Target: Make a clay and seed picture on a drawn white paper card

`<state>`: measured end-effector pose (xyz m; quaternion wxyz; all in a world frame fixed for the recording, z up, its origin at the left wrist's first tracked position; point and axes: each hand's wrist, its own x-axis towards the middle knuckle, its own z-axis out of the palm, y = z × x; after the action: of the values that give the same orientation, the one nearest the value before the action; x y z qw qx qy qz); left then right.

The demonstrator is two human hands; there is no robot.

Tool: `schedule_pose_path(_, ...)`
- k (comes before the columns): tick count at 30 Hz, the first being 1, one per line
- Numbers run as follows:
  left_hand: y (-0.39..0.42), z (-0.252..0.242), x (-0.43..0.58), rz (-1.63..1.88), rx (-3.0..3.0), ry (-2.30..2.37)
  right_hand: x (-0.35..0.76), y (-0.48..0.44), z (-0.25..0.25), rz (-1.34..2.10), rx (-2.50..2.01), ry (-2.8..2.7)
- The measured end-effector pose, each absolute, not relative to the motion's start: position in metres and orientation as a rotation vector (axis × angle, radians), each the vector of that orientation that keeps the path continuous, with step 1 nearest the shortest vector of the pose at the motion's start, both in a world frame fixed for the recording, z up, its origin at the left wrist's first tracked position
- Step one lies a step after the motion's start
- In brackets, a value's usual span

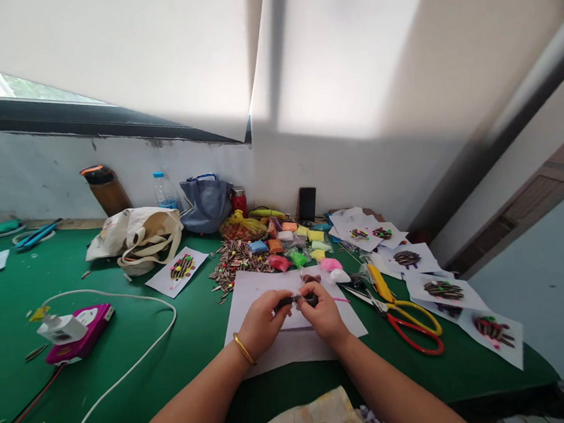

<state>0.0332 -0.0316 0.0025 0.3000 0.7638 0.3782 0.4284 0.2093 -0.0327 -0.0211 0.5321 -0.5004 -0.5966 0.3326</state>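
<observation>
Both of my hands meet above white paper on the green table. My left hand is closed on a dark piece of clay, a gold bangle round its wrist. A second dark piece is pinched in my right hand, close beside the first. Whether the two pieces are joined is too small to tell. Just behind my fingers lies a brown lump, and a thin pink stick shows to the right of my right hand.
Striped seeds and coloured clay packets lie behind the paper. Scissors and a yellow cutter are at right, beside seed-decorated sheets. A cloth bag, magenta box and white cable are at left.
</observation>
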Motion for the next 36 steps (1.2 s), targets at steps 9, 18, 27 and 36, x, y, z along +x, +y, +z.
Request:
schedule_pose_path(9, -0.021, 0.007, 0.026, 1.295, 1.366, 0.961, 0.210, -0.032, -0.020, 0.931, -1.138, -1.248)
schedule_pose_path(18, -0.027, 0.008, 0.032, 1.289, 1.549, 0.902, 0.203, -0.037, -0.018, 1.122, -0.982, -1.302)
schedule_pose_path(27, -0.025, 0.008, 0.029, 1.436, 1.513, 1.068, 0.202, -0.039, -0.019, 1.116, -1.007, -1.315)
schedule_pose_path(36, -0.020, 0.013, 0.023, 1.306, 0.972, 0.867, 0.208, -0.033, -0.025, 1.122, -1.006, -1.143)
